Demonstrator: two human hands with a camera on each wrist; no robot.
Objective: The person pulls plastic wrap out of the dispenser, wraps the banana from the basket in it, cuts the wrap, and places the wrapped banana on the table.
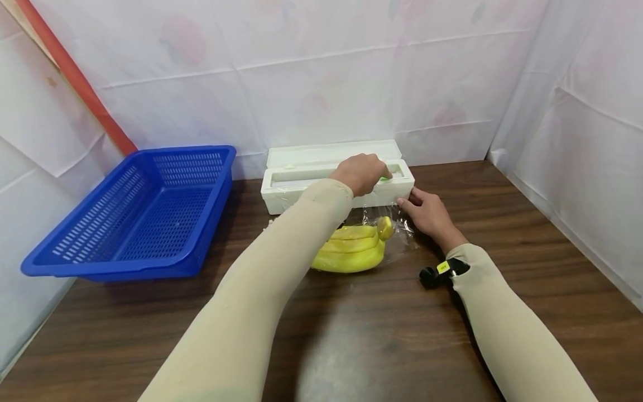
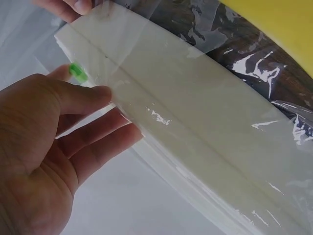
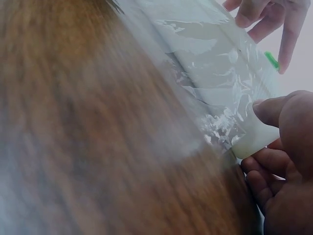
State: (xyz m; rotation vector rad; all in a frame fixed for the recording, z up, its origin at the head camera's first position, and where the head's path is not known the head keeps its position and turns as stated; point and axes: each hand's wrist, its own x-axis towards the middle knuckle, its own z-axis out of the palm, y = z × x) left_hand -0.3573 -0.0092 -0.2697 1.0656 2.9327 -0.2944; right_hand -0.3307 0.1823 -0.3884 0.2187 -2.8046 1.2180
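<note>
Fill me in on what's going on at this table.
A person is working at a long white box whose lid is open. The left hand has a finger on a small green piece at the box's edge, while the right hand grips the box's right end. Clear film covers the box's front and reaches the bananas lying before it. A blue basket stands off to the left.

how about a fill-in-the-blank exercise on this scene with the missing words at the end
The basket is coloured ____.
In the head view, the bananas lie in ____ of the white box.
The small tab by the left hand is coloured ____.
In the head view, the right hand is at the white box's ____ end, not its left.

Missing words: blue; front; green; right.
</note>
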